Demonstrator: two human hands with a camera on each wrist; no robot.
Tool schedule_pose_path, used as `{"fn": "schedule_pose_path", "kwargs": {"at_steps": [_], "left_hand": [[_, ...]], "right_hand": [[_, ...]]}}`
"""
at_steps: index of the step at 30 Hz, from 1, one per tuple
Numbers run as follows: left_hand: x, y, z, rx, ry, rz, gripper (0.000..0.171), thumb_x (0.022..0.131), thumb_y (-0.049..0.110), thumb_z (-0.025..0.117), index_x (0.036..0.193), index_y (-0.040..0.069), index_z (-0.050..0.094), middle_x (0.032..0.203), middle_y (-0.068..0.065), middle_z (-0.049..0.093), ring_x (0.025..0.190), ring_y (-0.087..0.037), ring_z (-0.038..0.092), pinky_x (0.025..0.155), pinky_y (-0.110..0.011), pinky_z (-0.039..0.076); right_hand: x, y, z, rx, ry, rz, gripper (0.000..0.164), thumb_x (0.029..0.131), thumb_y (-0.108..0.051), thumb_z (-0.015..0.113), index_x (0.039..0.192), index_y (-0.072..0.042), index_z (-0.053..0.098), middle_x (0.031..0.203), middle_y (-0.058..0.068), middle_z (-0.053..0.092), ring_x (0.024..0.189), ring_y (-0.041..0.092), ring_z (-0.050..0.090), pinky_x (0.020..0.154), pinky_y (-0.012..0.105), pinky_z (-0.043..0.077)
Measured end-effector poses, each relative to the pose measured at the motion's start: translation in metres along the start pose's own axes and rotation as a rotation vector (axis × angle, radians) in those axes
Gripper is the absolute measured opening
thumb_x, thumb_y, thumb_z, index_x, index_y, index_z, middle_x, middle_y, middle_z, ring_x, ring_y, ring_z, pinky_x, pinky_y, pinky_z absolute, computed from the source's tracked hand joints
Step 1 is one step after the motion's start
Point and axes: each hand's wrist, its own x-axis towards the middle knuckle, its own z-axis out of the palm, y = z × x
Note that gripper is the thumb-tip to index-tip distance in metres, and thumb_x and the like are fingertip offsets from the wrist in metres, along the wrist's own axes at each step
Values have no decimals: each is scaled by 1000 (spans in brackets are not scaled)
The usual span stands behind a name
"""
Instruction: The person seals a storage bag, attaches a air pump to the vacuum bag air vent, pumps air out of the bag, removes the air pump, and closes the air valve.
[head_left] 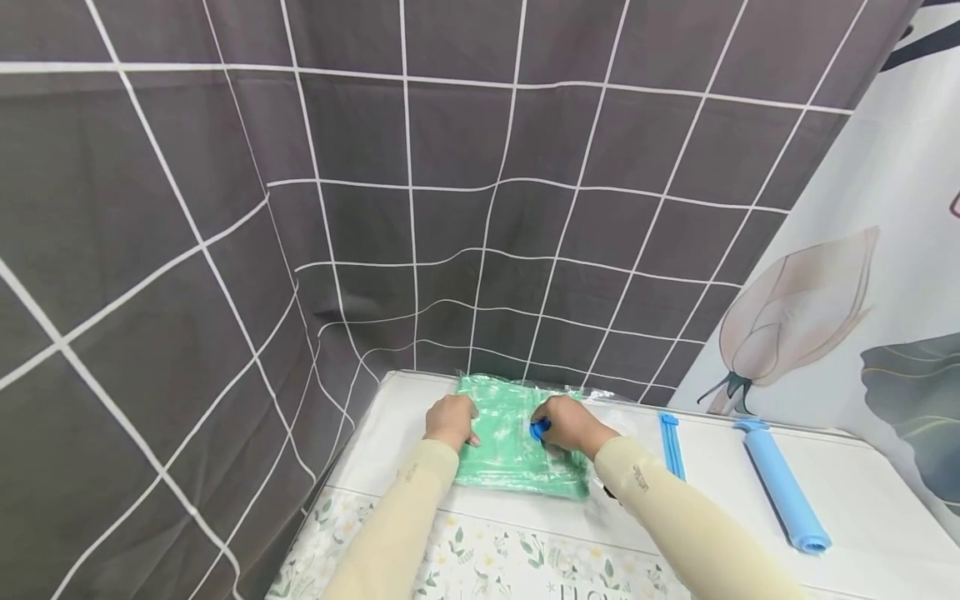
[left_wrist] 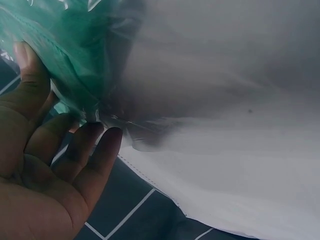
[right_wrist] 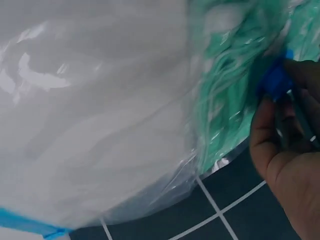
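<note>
A clear plastic storage bag (right_wrist: 125,150) lies on the white-covered table with folded green cloth (head_left: 498,417) inside. My left hand (head_left: 450,421) is at the bag's left edge; in the left wrist view the thumb lies against the green side and bent fingers touch the film at the edge. My right hand (head_left: 573,425) pinches a round blue cap (right_wrist: 276,80) between thumb and fingers over the green part of the bag. Whether the cap is attached to the bag is hidden by the hand.
A light blue hand pump (head_left: 783,487) lies at the right of the table. Nearer the bag is its blue zip strip (head_left: 671,446). The floral-printed cover (head_left: 480,542) runs along the front. A dark gridded curtain (head_left: 450,225) hangs behind and at the left.
</note>
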Motion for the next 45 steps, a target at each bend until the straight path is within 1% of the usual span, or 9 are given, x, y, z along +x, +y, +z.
{"fn": "schedule_pose_path", "kwargs": {"at_steps": [2, 8, 14, 20, 23, 34, 39, 41, 45], "left_hand": [[2, 0, -2, 10, 5, 7, 62, 70, 21, 96, 129, 7, 85, 131, -17, 85, 113, -38, 83, 113, -57, 65], [3, 2, -7, 16, 1, 2, 62, 71, 22, 95, 130, 7, 84, 132, -17, 85, 114, -38, 83, 113, -57, 65], [-3, 3, -6, 39, -8, 6, 62, 70, 23, 95, 129, 6, 84, 132, -17, 85, 119, -41, 81, 112, -57, 65], [-5, 3, 1, 41, -20, 10, 63, 68, 22, 96, 128, 5, 85, 132, -17, 84, 125, -43, 80, 114, -58, 63], [-5, 5, 1, 29, -10, 12, 63, 68, 21, 96, 127, 5, 85, 132, -18, 84, 124, -43, 80, 115, -58, 63], [1, 8, -5, 68, -9, 6, 65, 66, 23, 98, 127, 7, 85, 131, -17, 85, 123, -42, 80, 114, -57, 64], [-2, 7, -4, 53, -18, 5, 65, 67, 23, 98, 128, 6, 85, 133, -17, 84, 123, -43, 80, 114, -58, 64], [-2, 5, -2, 59, -17, 7, 66, 67, 24, 98, 129, 7, 84, 134, -17, 84, 124, -43, 79, 114, -58, 63], [0, 2, -2, 92, -6, 18, 68, 67, 27, 99, 130, 9, 85, 134, -15, 84, 124, -42, 80, 113, -57, 64]], "right_hand": [[7, 3, 4, 23, 16, 53, 25, 91, 3, 88, 115, -4, 88, 121, 15, 87, 116, 36, 82, 102, 52, 70], [53, 64, 60, -5, 91, 166, 9, 91, -12, 91, 99, -11, 89, 99, 6, 87, 87, 21, 79, 84, 44, 71], [58, 88, 78, -159, 79, -39, 15, 91, -20, 93, 104, -16, 86, 96, 0, 81, 82, 13, 69, 79, 39, 67], [36, 83, 69, -143, 67, -32, 37, 93, -38, 95, 119, -13, 86, 113, 4, 87, 104, 22, 82, 96, 44, 70], [46, 94, 76, -100, 64, -8, 34, 92, -41, 95, 113, -16, 87, 105, 1, 86, 95, 20, 80, 90, 43, 70], [-5, 12, -7, -181, 12, -227, 31, 92, -2, 92, 121, -7, 86, 118, 11, 82, 112, 31, 80, 102, 47, 69], [-1, 21, -2, -189, -5, -307, 26, 94, -1, 89, 119, -6, 86, 111, 10, 81, 103, 28, 79, 96, 45, 70], [14, 47, 18, -184, 12, -346, 23, 97, -5, 87, 120, -8, 86, 112, 9, 82, 102, 25, 78, 95, 43, 70], [38, 70, 42, -170, 5, -275, 25, 96, -8, 87, 121, -9, 87, 116, 10, 86, 108, 28, 80, 97, 45, 70]]}}
